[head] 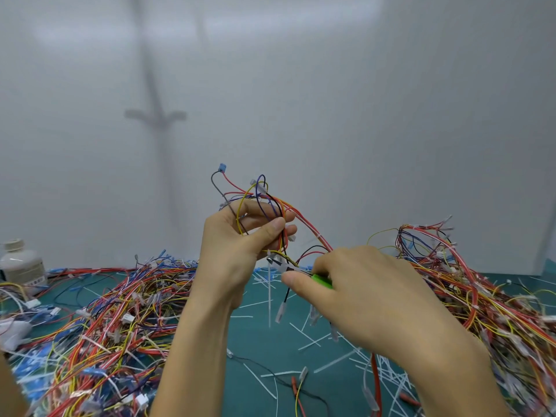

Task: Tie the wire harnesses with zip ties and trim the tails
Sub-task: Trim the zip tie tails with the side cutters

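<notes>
My left hand (237,242) pinches a looped wire harness (264,203) of red, yellow, blue and black wires, held up above the table. A white zip tie sits on the bundle just below my fingers, and its long tail (269,296) hangs straight down. My right hand (361,293) grips green-handled cutters (322,280). The cutter jaws (278,261) sit at the zip tie's head, right under my left hand.
A pile of loose harnesses (120,320) covers the green mat on the left. A second pile (469,284) rises on the right. Cut white zip-tie tails (313,338) litter the mat between them. A white bottle (21,263) stands at the far left.
</notes>
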{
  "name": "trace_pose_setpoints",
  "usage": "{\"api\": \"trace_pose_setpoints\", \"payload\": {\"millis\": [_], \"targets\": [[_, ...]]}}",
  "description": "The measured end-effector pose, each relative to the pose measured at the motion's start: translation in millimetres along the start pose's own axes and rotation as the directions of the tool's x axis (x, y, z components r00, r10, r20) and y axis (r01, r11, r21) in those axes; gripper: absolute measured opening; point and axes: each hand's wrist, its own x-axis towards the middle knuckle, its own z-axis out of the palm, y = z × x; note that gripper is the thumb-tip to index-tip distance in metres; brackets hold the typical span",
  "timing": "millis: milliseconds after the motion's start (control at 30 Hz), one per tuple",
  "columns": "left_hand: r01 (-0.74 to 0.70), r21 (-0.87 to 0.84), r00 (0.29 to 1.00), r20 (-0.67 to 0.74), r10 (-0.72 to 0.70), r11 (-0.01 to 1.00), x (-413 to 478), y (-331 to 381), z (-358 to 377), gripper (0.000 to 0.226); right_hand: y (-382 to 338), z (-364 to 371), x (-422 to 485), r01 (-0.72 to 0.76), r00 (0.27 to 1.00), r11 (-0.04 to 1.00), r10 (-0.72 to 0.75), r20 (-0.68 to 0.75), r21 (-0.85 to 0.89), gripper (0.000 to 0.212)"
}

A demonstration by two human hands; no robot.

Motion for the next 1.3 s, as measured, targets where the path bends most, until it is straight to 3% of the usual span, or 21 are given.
{"api": "trace_pose_setpoints", "payload": {"millis": [800, 1133, 1200, 1300], "targets": [[-0.033, 0.059, 0.998, 0.052, 0.03, 0.998, -1, -5, 10, 0.015, 4, -3, 0, -0.015, 1.0, 0.999, 0.015, -0.01, -0.046, 0.065], [-0.045, 0.014, 0.999, -0.016, 0.045, 0.999, 1, -1, -2, 0.011, 6, -15, -5, -0.035, 0.999, 0.984, 0.039, -0.022, 0.177, 0.076], [-0.007, -0.004, 0.999, -0.049, 0.007, 1.0, 3, 0, -7, 0.014, 10, -19, -4, -0.071, 0.994, 0.954, 0.091, -0.055, 0.292, 0.081], [0.061, -0.077, 0.995, -0.075, -0.067, 0.995, 6, 2, -15, 0.017, 20, -17, 2, -0.113, 0.967, 0.813, 0.223, -0.126, 0.571, 0.086]]}}
